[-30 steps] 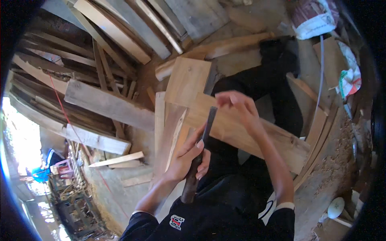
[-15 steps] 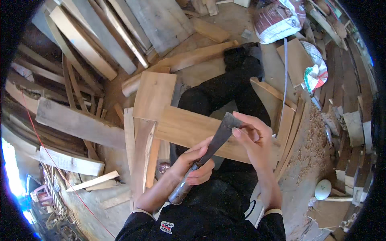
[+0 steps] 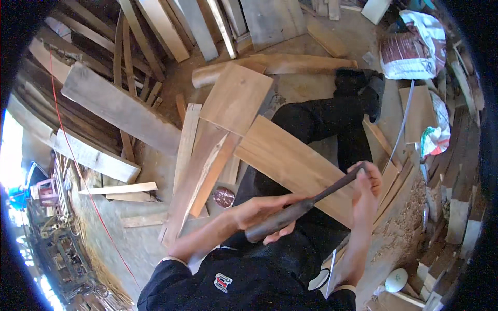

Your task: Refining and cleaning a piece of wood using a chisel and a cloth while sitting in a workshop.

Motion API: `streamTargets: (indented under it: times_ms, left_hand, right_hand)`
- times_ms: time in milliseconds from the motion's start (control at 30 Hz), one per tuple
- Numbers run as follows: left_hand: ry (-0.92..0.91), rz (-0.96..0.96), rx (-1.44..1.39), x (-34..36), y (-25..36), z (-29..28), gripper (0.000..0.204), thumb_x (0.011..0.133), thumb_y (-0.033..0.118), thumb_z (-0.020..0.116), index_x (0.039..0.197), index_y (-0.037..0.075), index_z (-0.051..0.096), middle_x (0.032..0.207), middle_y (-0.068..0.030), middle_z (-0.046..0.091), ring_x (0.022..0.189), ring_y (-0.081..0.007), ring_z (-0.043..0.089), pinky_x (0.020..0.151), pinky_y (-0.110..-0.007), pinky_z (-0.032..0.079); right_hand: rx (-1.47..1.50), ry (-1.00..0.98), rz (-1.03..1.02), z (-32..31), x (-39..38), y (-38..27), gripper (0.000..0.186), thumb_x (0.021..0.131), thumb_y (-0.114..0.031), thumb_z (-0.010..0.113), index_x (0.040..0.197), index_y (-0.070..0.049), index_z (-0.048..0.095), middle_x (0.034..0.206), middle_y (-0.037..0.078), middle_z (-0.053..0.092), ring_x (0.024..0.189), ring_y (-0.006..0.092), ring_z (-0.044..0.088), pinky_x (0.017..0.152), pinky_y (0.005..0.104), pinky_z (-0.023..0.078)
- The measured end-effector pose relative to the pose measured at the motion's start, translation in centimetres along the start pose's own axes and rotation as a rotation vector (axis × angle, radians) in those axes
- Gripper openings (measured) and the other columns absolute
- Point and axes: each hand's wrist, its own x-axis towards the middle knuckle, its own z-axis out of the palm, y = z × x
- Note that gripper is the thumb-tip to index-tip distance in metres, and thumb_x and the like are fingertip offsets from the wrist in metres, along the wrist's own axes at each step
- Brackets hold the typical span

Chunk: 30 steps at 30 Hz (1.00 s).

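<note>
A chisel point(image 3: 280, 220) with a thick, dark rounded handle and a flat metal blade lies slantwise above my lap. My left hand point(image 3: 254, 210) is closed around the handle. At the far end of the blade, the fingers of my right hand point(image 3: 370, 179) are pinched at the tip, and the blade now shows nearly edge-on. Beneath it a smooth light-brown plank point(image 3: 290, 155) crosses over my legs. Its upper left end meets a wide wooden board point(image 3: 236, 98), which rests on a rough-edged timber beam point(image 3: 194, 179).
Stacked planks point(image 3: 119, 111) fill the left side. A curved log point(image 3: 280, 66) lies on the floor ahead. To the right are a brown and white sack point(image 3: 412, 52), wood shavings point(image 3: 397, 217) and a pale round object point(image 3: 397, 280). A dark red speckled object point(image 3: 223, 197) sits beside the beam.
The view has turned, shifting the surroundings. The chisel has rolled from its broad face to nearly edge-on and lies flatter. My right hand has moved right with the blade tip.
</note>
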Motion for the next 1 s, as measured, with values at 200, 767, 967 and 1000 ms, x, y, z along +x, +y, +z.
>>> streamTargets:
  times_ms: [200, 767, 967, 1000]
  left_hand:
    - [0.114, 0.298, 0.136, -4.6, 1.4, -0.1, 0.082, 0.096, 0.049, 0.051, 0.156, 0.004, 0.018, 0.135, -0.0341, 0.050, 0.075, -0.0287, 0.070, 0.066, -0.036, 0.060]
    - [0.339, 1.406, 0.627, -2.7, 6.2, -1.1, 0.038, 0.088, 0.046, 0.070, 0.102, 0.014, 0.055, 0.124, -0.0095, 0.061, 0.120, -0.0264, 0.054, 0.105, -0.046, 0.038]
    - [-0.320, 1.047, 0.572, -1.9, 7.9, 1.6, 0.041, 0.082, 0.038, 0.080, 0.086, 0.016, 0.046, 0.061, 0.0068, 0.047, 0.062, -0.0115, 0.051, 0.072, -0.033, 0.048]
    - [-0.193, 1.052, 0.628, -2.2, 7.8, 2.4, 0.038, 0.087, 0.041, 0.074, 0.084, 0.016, 0.045, 0.056, 0.0073, 0.041, 0.055, -0.0100, 0.045, 0.066, -0.030, 0.044]
  right_hand:
    - [0.001, 0.038, 0.065, -3.8, 1.1, 2.4, 0.015, 0.095, -0.012, 0.064, 0.109, -0.007, 0.060, 0.102, 0.001, 0.061, 0.092, 0.0083, 0.055, 0.084, 0.0232, 0.044]
    - [-0.134, -0.424, 0.416, 6.4, -2.8, 4.6, 0.018, 0.089, -0.011, 0.073, 0.086, -0.005, 0.056, 0.083, 0.005, 0.070, 0.077, 0.0079, 0.063, 0.069, 0.0218, 0.048]
    - [0.104, -0.474, 0.499, 5.7, -1.9, 4.9, 0.014, 0.093, -0.009, 0.068, 0.089, -0.004, 0.056, 0.093, 0.013, 0.073, 0.086, 0.0128, 0.068, 0.078, 0.0239, 0.051]
    - [0.030, -0.518, 0.468, 5.4, -1.6, 4.5, 0.011, 0.096, -0.013, 0.064, 0.097, -0.003, 0.060, 0.092, 0.012, 0.073, 0.087, 0.0153, 0.069, 0.082, 0.0269, 0.052]
